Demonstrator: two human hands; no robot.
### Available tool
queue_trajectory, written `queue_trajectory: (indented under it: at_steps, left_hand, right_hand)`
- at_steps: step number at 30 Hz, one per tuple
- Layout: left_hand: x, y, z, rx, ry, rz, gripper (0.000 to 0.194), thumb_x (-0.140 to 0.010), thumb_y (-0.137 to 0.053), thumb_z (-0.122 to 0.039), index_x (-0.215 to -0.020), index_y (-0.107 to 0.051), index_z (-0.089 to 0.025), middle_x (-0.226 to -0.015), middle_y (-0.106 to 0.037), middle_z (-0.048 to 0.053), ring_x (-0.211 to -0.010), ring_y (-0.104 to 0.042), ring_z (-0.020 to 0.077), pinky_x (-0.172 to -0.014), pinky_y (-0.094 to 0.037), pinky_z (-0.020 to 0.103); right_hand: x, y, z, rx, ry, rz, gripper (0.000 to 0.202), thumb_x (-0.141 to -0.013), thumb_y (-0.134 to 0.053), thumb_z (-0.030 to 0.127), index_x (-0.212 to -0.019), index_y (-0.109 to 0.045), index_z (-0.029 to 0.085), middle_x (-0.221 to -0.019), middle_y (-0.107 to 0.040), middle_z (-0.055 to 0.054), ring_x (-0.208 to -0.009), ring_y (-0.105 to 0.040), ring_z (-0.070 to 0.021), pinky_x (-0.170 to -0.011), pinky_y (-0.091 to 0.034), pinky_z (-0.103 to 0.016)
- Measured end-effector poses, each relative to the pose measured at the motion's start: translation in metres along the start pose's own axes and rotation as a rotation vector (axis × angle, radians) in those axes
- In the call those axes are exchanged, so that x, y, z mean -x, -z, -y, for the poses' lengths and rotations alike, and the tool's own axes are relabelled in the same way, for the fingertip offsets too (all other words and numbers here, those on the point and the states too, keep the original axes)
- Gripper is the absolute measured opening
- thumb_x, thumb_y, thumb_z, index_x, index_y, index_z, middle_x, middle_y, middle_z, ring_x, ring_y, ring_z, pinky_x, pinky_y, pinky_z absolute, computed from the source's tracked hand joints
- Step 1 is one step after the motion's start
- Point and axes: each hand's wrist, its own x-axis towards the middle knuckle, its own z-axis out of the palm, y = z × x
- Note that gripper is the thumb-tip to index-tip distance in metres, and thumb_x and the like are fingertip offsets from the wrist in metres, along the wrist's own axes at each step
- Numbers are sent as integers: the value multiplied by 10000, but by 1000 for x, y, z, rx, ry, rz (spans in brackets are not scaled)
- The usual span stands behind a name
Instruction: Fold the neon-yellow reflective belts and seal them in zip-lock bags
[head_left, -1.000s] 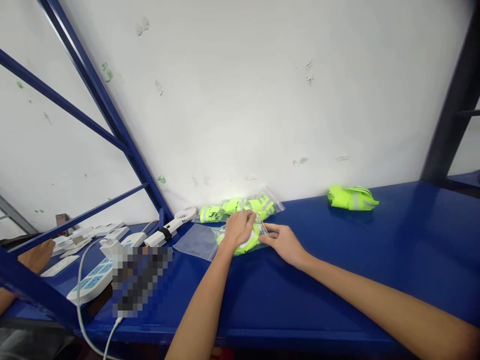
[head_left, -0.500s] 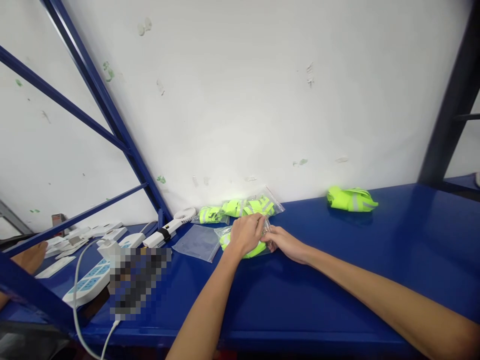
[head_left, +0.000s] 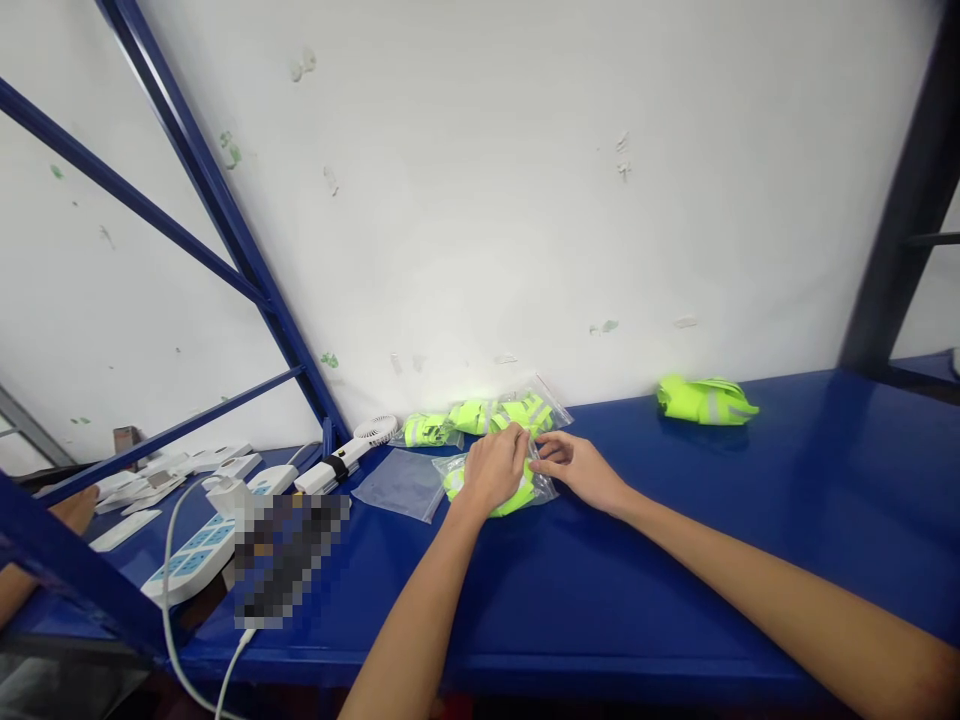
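white wall (head_left: 480,200) (scuffed), blue shelf (head_left: 675,560), blue braces (head_left: 217,215).

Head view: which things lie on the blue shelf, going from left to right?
White power strip → small white fan → empty clear bag → left hand → right hand → loose folded neon-yellow vest.

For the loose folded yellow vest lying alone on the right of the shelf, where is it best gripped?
Probably pinch the folded vest across its thick middle, coming from above and the front. It lies flat on the blue shelf close to the wall, so the back side looks cramped, and nothing crowds its front.
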Motion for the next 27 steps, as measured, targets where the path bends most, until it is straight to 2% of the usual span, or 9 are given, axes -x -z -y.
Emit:
queue_trajectory:
  at_steps: [1, 3, 5, 12, 17, 22, 27]
  left_hand:
    - [0, 0, 0, 4, 4, -4, 346, -995, -252, -409, -882, -529, -236, -814, -677, 19, -760, -632, 190, -624, -336, 270]
    - [1, 0, 0, 24, 13, -14, 348, -997, -249, -408, -883, -529, -236, -813, -678, 17, -764, -633, 188, -631, -342, 268]
    - [2, 0, 1, 55, 15, -29, 353, -997, -248, -406, -874, -532, -236, -799, -675, 14, -767, -634, 186, -640, -349, 266]
    - [1, 3, 4, 149, 31, -50, 343, -982, -291, -409, -868, -561, -230, -776, -665, 10, -718, -616, 168, -659, -371, 257]
    - [2, 9, 2, 192, 32, -27, 333, -971, -307, -416, -945, -584, -233, -769, -662, 2, -711, -604, 164, -674, -391, 255]
    - [3, 15, 1, 237, 3, 18, 354, -968, -309, -420, -971, -609, -233, -838, -684, 7, -756, -612, 160, -707, -414, 255]
    - [4, 14, 1, 206, 7, 10, 344, -963, -325, -421, -988, -614, -237, -915, -697, 13, -812, -627, 175, -718, -417, 266]
  right_hand:
    - [1, 0, 2, -31, -8, 54, 421, -692, -733, 434, -1004, -700, 155, -857, -690, -62, -768, -618, -203, -708, -474, -307]
    - [4, 0, 5, -61, -15, 129, 326, -749, -676, 435, -889, -721, 145, -771, -679, -45, -699, -591, -179, -667, -450, -291]
    - [7, -1, 8, -71, -20, 133, 305, -766, -651, 438, -775, -718, 140, -680, -646, -22, -628, -542, -154, -616, -415, -276]
    - [8, -1, 13, -46, 44, 131, 351, -790, -601, 459, -629, -668, 154, -573, -573, 4, -565, -475, -135, -571, -366, -266]
    - [9, -2, 15, -199, -12, 175, 334, -757, -641, 467, -634, -668, 157, -607, -593, -10, -604, -499, -144, -621, -399, -281]
    - [8, -4, 9, -282, -101, 124, 303, -653, -745, 451, -668, -673, 156, -614, -586, -3, -607, -498, -143, -620, -397, -282]
    - [4, -2, 9, -137, 10, 121, 300, -736, -674, 447, -647, -660, 160, -590, -548, 17, -581, -446, -124, -585, -344, -267]
